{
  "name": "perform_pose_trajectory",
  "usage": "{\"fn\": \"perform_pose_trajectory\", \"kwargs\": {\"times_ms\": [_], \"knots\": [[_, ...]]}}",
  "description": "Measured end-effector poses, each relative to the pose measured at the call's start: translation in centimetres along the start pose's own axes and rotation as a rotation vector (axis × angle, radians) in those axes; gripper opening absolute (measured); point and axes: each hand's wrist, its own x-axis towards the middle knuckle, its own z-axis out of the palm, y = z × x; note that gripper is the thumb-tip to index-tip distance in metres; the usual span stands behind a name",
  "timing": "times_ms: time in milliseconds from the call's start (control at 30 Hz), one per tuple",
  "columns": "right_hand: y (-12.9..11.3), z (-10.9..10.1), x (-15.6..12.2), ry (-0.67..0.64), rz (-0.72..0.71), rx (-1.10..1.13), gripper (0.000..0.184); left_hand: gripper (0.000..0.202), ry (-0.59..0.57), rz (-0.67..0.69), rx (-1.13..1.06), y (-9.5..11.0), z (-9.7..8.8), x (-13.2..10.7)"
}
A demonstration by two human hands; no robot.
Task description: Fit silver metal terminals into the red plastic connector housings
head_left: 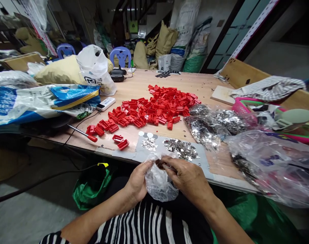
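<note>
At the near edge of the tabletop (pixel 136 80), the left hand (pixel 137 181) grips a clear plastic bag (pixel 160 186), the right hand (pixel 188 173) is at its mouth, small metal pieces (pixel 181 149) lie near that edge, and red plastic parts (pixel 156 108) spread beyond.

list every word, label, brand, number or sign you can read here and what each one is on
None can be read clearly enough to quote.
White carrier bag: dark lettering, too blurred.
Blue-and-white sack: pale lettering on blue, too blurred.
White device: markings too small.
Tall white sack at the back: printed characters, too blurred.
</note>
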Motion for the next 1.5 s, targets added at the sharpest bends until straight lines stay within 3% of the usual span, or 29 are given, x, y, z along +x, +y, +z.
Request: {"fn": "perform_pose_trajectory", "kwargs": {"times_ms": [267,667,1100,1267,1500], "knots": [[-0.1,0.1,0.2,0.017,-0.006,-0.003,0.039,0.023,0.007,0.009,0.029,0.0,-0.2,0.1],[0.4,0.1,0.3,-0.105,-0.112,-0.092,0.045,0.023,-0.052,0.011,0.045,0.2,0.2,-0.3],[0.4,-0.3,0.5,-0.090,-0.165,-0.116,0.040,0.031,-0.088,0.011,0.098,0.4,0.4,-0.5],[0.7,-0.3,0.5,-0.107,-0.196,-0.081,0.039,0.024,-0.055,0.024,0.089,0.5,0.3,-0.5],[1.3,-0.1,0.5,-0.055,-0.169,0.046,0.024,0.027,-0.069,0.022,0.055,0.2,-0.3,0.0]]}}
